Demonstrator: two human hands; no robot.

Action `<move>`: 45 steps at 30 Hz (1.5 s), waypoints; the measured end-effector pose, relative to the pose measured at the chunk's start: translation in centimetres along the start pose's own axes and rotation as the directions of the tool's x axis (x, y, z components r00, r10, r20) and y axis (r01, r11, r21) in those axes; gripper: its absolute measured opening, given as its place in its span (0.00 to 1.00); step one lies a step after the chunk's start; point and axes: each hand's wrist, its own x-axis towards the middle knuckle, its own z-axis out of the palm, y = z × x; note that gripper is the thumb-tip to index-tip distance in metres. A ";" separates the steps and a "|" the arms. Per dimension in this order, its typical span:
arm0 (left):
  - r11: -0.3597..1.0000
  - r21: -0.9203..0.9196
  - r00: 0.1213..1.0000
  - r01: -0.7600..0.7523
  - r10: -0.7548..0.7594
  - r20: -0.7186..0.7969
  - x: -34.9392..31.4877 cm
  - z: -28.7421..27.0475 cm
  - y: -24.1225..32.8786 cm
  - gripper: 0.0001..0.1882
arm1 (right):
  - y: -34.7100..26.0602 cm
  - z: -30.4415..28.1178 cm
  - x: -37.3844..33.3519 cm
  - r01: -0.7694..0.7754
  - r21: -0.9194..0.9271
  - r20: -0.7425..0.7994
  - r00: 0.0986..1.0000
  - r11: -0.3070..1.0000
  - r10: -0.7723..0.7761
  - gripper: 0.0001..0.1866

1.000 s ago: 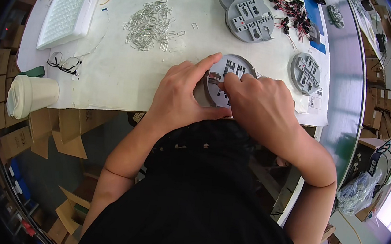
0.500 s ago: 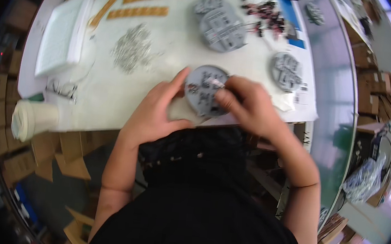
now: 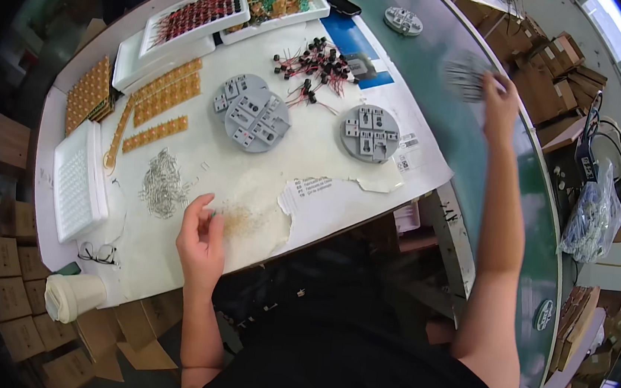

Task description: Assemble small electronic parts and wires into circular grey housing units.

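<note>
My right hand [image 3: 500,106], arm stretched out over the green strip to the right, grips the near edge of a round grey disc [image 3: 465,78], smeared by motion. My left hand [image 3: 202,247] hovers over the front of the white worktop [image 3: 171,248], fingers loosely apart, with a speck of green by the fingertips. Near it lie a heap of small silvery wire pieces [image 3: 164,186] and a brownish scatter of fine bits [image 3: 242,220]. Farther back, overlapping grey discs with small blocks [image 3: 258,120] lie left of another such disc [image 3: 370,134].
Black parts with red wires [image 3: 315,69] lie in a pile at the back, near trays of parts [image 3: 196,20]. Tan perforated strips [image 3: 166,98], a white tray [image 3: 81,183] and a cream cup [image 3: 75,296] stand left. Another disc [image 3: 403,21] rests on the green strip [image 3: 501,197].
My right hand has carried the disc from the worktop's front edge out to the right over the green strip. My left hand has let go of it. The view has swung right.
</note>
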 end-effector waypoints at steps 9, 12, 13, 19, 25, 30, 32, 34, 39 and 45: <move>0.973 0.139 0.981 -0.184 0.172 0.093 -0.1 -0.8 -1.7 0.09 | 10.6 -5.7 6.4 -0.037 -0.761 -0.069 0.997 0.648 -0.024 0.23; 0.918 0.236 0.941 -0.320 0.280 0.188 0.3 -0.4 -0.4 0.11 | 7.9 4.2 8.3 0.104 -0.222 0.452 0.892 0.969 0.008 0.21; 0.918 0.237 0.942 -0.319 0.279 0.186 0.6 -0.3 -0.4 0.11 | 7.1 7.8 8.2 0.203 -0.223 0.471 0.879 0.954 -0.077 0.22; 0.907 0.199 0.921 -0.370 0.330 0.209 0.7 -1.0 -0.3 0.11 | 4.4 16.7 10.0 0.298 -0.522 0.441 0.896 0.799 -0.047 0.20; 0.933 0.067 0.931 -0.353 0.357 -0.080 -0.4 -1.7 -1.2 0.25 | -12.4 11.5 -3.3 0.497 0.194 0.822 0.388 0.846 -0.417 0.05; 0.873 0.223 0.900 -0.435 0.427 0.085 -0.6 -0.6 0.9 0.41 | -20.6 9.2 -18.5 0.569 0.481 0.865 -0.183 0.667 -0.467 0.13; 0.834 0.315 0.888 -0.453 0.392 0.241 -0.4 -0.2 0.4 0.47 | -21.8 10.7 -19.4 0.560 0.500 0.843 -0.140 0.660 -0.520 0.12; 0.846 0.295 0.891 -0.444 0.383 0.242 -0.1 -0.4 0.0 0.48 | -23.0 13.4 -19.7 0.543 0.541 0.781 -0.042 0.642 -0.623 0.11; 0.880 0.246 0.901 -0.407 0.342 0.269 -0.1 -0.9 -0.2 0.49 | -26.5 23.8 -21.3 0.724 0.642 0.649 -0.338 0.253 -0.681 0.10; 0.901 0.212 0.909 -0.377 0.318 0.269 -0.1 -1.2 -0.1 0.48 | -27.6 26.9 -21.3 0.625 0.753 0.629 -0.591 0.206 -0.505 0.04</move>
